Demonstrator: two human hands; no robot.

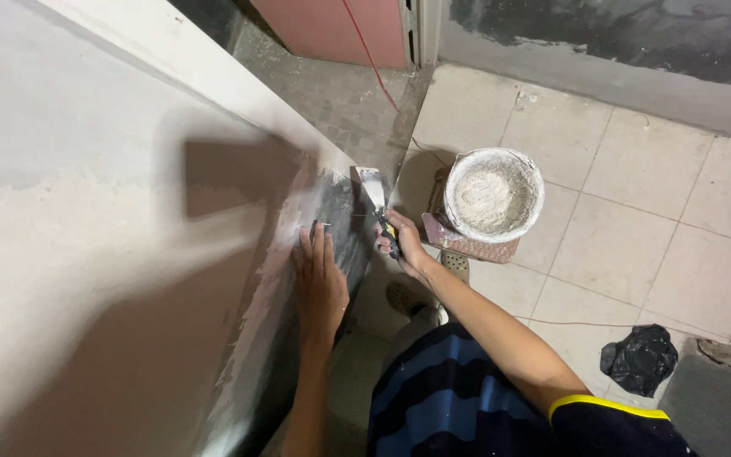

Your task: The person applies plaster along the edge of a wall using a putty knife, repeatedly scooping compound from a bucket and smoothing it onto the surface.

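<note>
My right hand (pixel 403 244) grips the dark handle of a putty knife (pixel 374 191), its white-smeared blade pointing up beside the lower corner of the wall (pixel 86 254). Flat on that wall's dark lower patch lies my left hand (pixel 319 279), fingers together and pointing up, just left of the knife. White filler coats much of the wall, with a ragged edge across it. To the right of the knife, a white bucket (pixel 493 195) of pale filler stands on a reddish tile piece (pixel 467 245).
Beige floor tiles (pixel 636 237) spread to the right. A crumpled black bag (pixel 639 360) lies at lower right. A thin red cord (pixel 371 59) runs down from a pink panel (pixel 332 30) at the top. A grey unfinished wall (pixel 619 42) closes the far side.
</note>
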